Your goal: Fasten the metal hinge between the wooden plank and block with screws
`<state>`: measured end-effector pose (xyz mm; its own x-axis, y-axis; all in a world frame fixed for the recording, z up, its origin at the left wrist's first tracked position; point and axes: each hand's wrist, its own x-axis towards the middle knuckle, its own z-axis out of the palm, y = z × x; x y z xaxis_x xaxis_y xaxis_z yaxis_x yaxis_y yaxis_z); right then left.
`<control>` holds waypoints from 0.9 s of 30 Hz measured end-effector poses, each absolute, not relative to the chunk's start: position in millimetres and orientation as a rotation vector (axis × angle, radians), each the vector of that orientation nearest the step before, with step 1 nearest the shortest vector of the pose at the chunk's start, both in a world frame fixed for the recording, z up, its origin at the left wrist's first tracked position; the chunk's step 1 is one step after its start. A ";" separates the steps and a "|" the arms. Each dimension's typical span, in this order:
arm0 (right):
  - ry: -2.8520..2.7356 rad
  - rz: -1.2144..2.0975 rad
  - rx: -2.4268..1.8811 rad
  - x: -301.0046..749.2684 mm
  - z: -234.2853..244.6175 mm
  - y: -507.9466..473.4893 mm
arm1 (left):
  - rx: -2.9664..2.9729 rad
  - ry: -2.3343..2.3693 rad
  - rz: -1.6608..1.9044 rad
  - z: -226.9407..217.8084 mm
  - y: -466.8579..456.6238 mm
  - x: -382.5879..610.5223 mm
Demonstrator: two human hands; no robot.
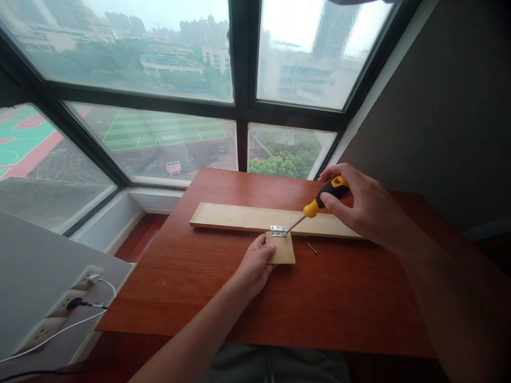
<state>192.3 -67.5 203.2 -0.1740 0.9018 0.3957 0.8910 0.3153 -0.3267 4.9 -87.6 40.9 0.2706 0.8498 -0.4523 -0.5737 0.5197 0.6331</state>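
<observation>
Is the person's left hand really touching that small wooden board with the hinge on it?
Touching. The head view shows the left hand at the left edge of the small wooden board, its fingers overlapping the board's upper face.

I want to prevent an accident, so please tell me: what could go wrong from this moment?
The screwdriver in the right hand meets the hinge at a slant; its tip might slip towards the left hand, which grips the small board close by.

The loose fastener lies unsecured on the table; a bump could roll it away.
</observation>
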 end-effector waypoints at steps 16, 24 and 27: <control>-2.079 -0.035 -1.579 186.4 203.2 -67.2 | 0.384 0.843 0.988 35.6 -85.9 5.3; -2.135 -0.033 -1.527 183.3 206.4 -75.4 | 0.381 0.841 0.988 36.7 -86.1 5.5; -2.153 -0.049 -1.548 182.7 207.0 -76.0 | 0.378 0.845 0.987 37.7 -86.4 5.4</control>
